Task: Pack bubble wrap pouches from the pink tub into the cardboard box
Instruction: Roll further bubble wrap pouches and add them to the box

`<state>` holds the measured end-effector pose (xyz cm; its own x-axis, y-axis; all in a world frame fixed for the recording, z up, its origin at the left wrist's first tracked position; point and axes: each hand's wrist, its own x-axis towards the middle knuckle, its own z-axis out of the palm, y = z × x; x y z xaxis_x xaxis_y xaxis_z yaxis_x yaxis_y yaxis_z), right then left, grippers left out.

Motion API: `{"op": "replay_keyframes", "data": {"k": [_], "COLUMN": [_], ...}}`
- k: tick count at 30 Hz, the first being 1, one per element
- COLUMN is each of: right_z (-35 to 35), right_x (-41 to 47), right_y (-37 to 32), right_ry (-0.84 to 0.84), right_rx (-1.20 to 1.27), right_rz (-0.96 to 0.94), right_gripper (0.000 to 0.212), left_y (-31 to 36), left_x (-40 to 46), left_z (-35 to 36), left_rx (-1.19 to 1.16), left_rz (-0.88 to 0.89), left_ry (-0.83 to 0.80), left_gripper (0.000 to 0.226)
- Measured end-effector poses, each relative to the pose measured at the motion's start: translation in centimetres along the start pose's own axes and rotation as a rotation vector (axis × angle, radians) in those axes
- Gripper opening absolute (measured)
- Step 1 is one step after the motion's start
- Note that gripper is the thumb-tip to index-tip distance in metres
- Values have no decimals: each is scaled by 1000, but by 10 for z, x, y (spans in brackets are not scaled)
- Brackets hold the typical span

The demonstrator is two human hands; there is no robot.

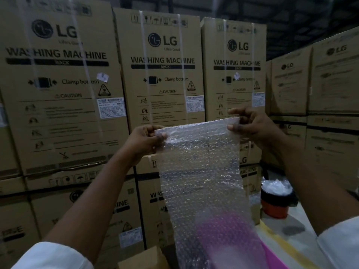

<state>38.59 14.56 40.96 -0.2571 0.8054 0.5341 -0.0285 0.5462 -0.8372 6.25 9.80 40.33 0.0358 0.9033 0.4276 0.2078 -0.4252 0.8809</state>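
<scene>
A long clear bubble wrap pouch (202, 171) hangs in front of me, held up at chest height by its top edge. My left hand (147, 140) pinches the top left corner. My right hand (250, 127) pinches the top right corner. The pouch's lower end drapes down over the pink tub (272, 255), which shows through the wrap and past its right edge at the bottom. A flap of the cardboard box (143, 258) shows at the bottom edge, left of the pouch.
Tall stacks of strapped washing machine cartons (165, 74) fill the view ahead and on both sides. An orange and black bucket (274, 202) holding clear plastic stands on the pale floor at the right, beside a yellow floor line (281, 239).
</scene>
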Motion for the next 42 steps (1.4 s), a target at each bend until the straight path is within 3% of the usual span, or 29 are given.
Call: {"op": "replay_keyframes", "data": {"k": [3,8,10,13,16,21,25,27,32,36,42], "right_z": [7,10,9,6,4,10,18,19,26,32,32], "right_x": [-4,-11,-8,-2,-2,2,-2,-3,-6,-8,-1], "right_y": [3,13,18,20,17,17,18,21,28,26,27], "right_ry": [-24,-235,-212,-135,-119,-82,-49,-52,-166,-259,-271], "right_rx": [164,168,183,235,181,158,197,239,232,263,352], "right_rz": [125,298,267,178,114,83,73,101,210,133,76], "right_gripper": [23,41,43,21,18,18,21,16,20,16,10], "left_y": [-2,-1,-1,-2,-3,-7,-15,-18,-25,-27,-24], "left_x": [-1,0,0,-2,-4,-8,-7,-9,-12,-12,-15], "left_z": [3,4,2,-6,-10,-6,-2,-4,-5,-10,-19], "left_rx": [-26,-49,-35,-13,-82,-77,-62,-98,-69,-218,-337], "left_rz": [-29,-76,-58,-40,-34,-75,-27,-51,-67,-13,31], "left_ry": [-36,-75,-104,-175,-192,-243,-105,-113,-112,-92,-144], "left_gripper": [17,21,18,16,14,52,31,22,25,13,15]}}
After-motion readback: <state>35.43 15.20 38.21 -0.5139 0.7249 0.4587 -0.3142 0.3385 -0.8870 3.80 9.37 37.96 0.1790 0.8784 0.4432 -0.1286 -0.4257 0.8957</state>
